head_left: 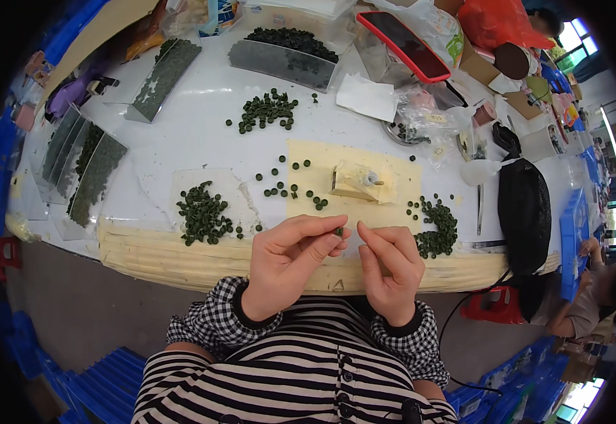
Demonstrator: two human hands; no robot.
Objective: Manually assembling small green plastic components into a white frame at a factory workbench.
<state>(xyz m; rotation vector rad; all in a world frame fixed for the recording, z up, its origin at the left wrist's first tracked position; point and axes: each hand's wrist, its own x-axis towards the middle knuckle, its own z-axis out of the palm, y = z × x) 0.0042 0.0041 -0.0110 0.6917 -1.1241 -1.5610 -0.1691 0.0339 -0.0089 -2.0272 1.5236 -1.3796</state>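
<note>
Above the table's front edge, my left hand [295, 260] pinches a small dark green round part [339, 231] between thumb and fingertips. Close by on the right is my right hand [393, 267], its fingers drawn together toward the thumb; whatever it may hold is too small to make out. Just beyond both hands stands a small block-shaped fixture [354, 185] with a metal peg, on a yellow sheet [403, 169]. Loose green round parts [277, 187] are scattered left of the fixture. A heap of green parts [205, 215] lies further left, and another pile [437, 227] lies on the right.
Clear trays of green pieces [163, 81] stand at the left and back. More parts [264, 112] lie mid-table. A red-cased phone [403, 46] rests at the back right, a black bag [524, 212] at the right edge. Another person [591, 297] sits far right.
</note>
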